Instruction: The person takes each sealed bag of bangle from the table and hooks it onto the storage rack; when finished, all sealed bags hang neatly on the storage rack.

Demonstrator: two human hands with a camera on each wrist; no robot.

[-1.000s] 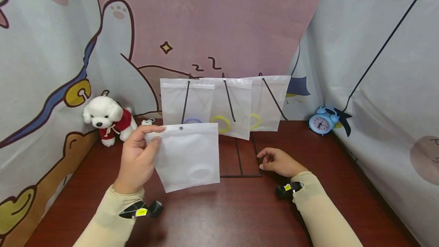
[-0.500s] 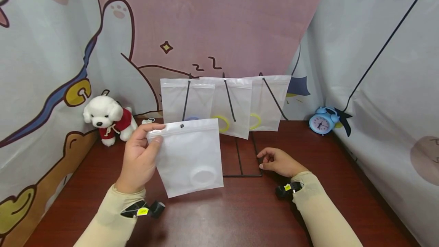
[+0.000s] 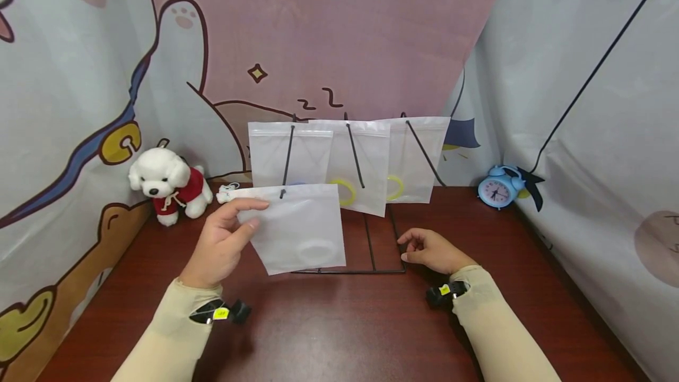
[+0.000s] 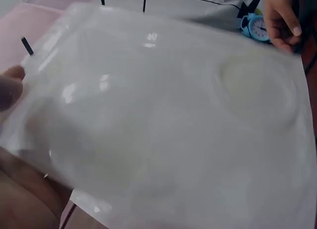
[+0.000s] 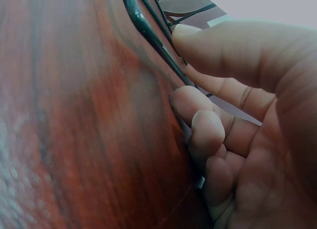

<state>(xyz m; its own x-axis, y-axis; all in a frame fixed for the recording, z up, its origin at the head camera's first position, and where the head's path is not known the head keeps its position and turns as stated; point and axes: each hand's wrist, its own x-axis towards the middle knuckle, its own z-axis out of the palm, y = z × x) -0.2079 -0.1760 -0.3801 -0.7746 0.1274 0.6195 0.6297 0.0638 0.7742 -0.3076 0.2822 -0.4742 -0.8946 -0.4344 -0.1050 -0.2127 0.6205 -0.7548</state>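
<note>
At its upper left edge, my left hand [image 3: 217, 246] holds a white frosted zip bag [image 3: 305, 231], its thumb on the front face. A pale ring-shaped item shows inside the zip bag [image 4: 163, 125]. The tip of a black hook [image 3: 283, 193] pokes out through the hole near the top of this bag. My right hand [image 3: 432, 249] grips the front right corner of the black wire rack's base [image 3: 373, 272], with curled fingers [image 5: 198, 103] at the bar.
Three more zip bags hang on the rack behind: left [image 3: 289, 152], middle [image 3: 366, 158] and right [image 3: 421, 149], with blue or yellow rings inside. A plush dog [image 3: 164, 178] and small white figure [image 3: 227, 190] stand left; a blue alarm clock [image 3: 498, 187] stands right.
My left hand has moved the held bag farther back, and a hook tip now comes through its hole. More of the rack's base shows below it. The right hand has stayed in place.
</note>
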